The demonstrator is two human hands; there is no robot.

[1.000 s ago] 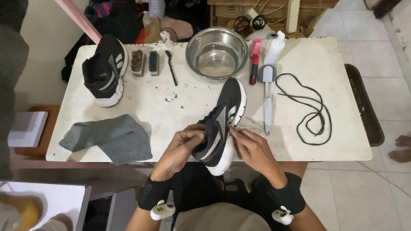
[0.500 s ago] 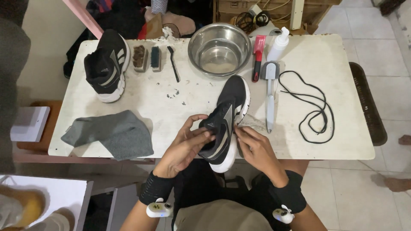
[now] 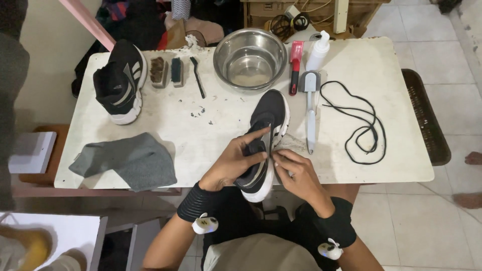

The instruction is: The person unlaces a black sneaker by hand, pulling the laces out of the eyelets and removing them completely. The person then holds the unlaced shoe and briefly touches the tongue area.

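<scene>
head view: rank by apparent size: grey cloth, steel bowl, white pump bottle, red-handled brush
1. Crumpled grey cloth, the widest spread.
2. Round stainless steel bowl, somewhat smaller.
3 and 4. Red-handled brush and white plastic pump bottle: brush longer, bottle fatter, too alike to rank.

Home-style shoe-cleaning workspace on a tiled floor. Past the fingers (image 3: 261,135), a worn white table (image 3: 401,165) carries brushes (image 3: 165,72), a steel bowl (image 3: 250,58), a pump bottle (image 3: 318,51) and a loose lace (image 3: 359,123). Grey cloth (image 3: 128,159) lies left of them; clutter and cables sit beyond the table.
</scene>
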